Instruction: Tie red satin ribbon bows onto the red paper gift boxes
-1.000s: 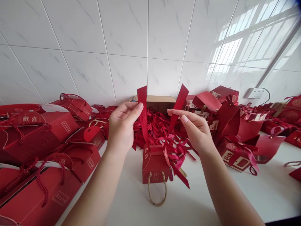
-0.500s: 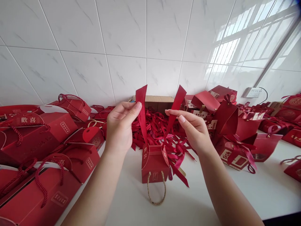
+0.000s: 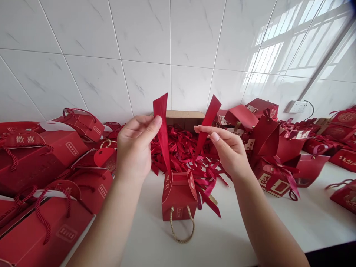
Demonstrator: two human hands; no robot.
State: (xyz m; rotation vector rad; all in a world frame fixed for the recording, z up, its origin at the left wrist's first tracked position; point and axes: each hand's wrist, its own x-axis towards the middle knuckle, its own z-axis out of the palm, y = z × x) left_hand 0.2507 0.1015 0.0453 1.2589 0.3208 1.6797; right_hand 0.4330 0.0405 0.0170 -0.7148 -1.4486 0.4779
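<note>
A small red gift box (image 3: 179, 198) stands on the white table with a twisted tan rope handle (image 3: 182, 241) hanging down its near side. Its two lettered top flaps lean inward with a gap between them. My left hand (image 3: 137, 148) pinches one red ribbon end (image 3: 161, 129) between thumb and fingers, above the box's left flap. On the other side my right hand (image 3: 229, 148) pinches the second ribbon end (image 3: 210, 115). Both ends point upward and run down toward the box top. Whether they are one ribbon is hidden.
Behind the box, a heap of red ribbons (image 3: 180, 148) spills from an open cardboard box (image 3: 185, 115). Red gift boxes with rope handles (image 3: 55, 222) crowd the left. More red boxes and bags (image 3: 267, 137) stand at the right, below a wall socket (image 3: 297, 106).
My left hand has shifted a little left and up with its ribbon end, so the two ends are farther apart. The whole view has shifted slightly. Both pinches stay closed.
</note>
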